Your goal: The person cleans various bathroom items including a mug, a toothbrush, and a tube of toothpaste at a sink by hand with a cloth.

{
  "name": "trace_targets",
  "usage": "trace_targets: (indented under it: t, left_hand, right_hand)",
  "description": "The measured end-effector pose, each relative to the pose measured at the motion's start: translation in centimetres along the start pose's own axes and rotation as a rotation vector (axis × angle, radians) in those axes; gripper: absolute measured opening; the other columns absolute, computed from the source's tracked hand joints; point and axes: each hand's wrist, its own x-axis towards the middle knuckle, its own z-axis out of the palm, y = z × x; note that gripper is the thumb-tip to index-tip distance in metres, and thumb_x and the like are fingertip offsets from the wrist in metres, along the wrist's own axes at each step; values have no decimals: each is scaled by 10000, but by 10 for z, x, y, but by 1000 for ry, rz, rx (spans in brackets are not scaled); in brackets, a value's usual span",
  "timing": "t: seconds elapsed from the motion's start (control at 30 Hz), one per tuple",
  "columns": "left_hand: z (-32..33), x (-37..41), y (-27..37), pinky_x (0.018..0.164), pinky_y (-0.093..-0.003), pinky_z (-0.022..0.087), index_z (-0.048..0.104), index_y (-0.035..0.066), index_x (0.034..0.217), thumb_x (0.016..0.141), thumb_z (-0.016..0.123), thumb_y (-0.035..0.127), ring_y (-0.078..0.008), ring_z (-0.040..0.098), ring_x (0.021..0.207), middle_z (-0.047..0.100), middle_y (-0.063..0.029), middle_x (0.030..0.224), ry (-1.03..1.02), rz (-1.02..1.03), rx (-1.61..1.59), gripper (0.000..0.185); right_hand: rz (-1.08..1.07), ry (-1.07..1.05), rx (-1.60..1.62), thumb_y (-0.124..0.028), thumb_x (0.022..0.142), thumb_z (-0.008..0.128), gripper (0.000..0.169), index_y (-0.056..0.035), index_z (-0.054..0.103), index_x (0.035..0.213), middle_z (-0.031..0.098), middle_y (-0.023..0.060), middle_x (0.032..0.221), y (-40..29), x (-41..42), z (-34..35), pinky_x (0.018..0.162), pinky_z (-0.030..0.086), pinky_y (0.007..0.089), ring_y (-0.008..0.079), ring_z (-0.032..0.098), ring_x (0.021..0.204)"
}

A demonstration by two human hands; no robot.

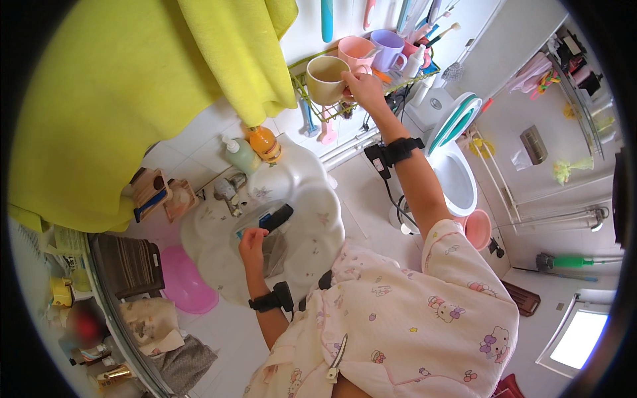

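My right hand [364, 89] grips the handle of a beige mug [323, 92]. The mug is at the left end of a yellow-green wire rack [328, 117] on the wall; whether it rests on the rack I cannot tell. Beside it stand a pink mug [354, 49] and a purple mug [388, 49]. My left hand [253, 245] is over the white scalloped washbasin [318, 189], fingers curled at the edge of a clear plastic item [273, 253], perhaps a bag. A black and blue object [276, 219] lies right by its fingertips. What those fingers hold is unclear.
Behind the metal faucet [230, 194] stand a green pump bottle [242, 154] and an orange bottle [265, 144]. A yellow towel [149, 64] hangs at upper left. Soap dishes [149, 191] are on the wall; a pink basin [186, 283] is lower left. The toilet [455, 179] is right.
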Motion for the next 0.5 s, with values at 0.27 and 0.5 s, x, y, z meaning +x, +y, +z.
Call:
trace_targets:
  t: [0.27, 0.5]
  left_hand:
    - [-25, -23, -23, 745, -230, 446, 542, 15, 867, 850, 563, 68, -121, 566, 775, 595, -56, 823, 182, -58, -15, 59]
    - [-42, -28, -38, 726, -250, 472, 545, 25, 878, 893, 502, 112, -142, 584, 753, 597, -64, 817, 262, -140, -107, 98]
  right_hand:
    - [29, -9, 81, -433, 822, 498, 499, 45, 641, 788, 641, 143, 672, 1, 4, 13, 700, 487, 338, 268, 639, 707]
    - [-151, 105, 75, -354, 875, 477, 416, 36, 622, 885, 649, 154, 765, 9, -12, -3, 713, 482, 317, 248, 641, 771]
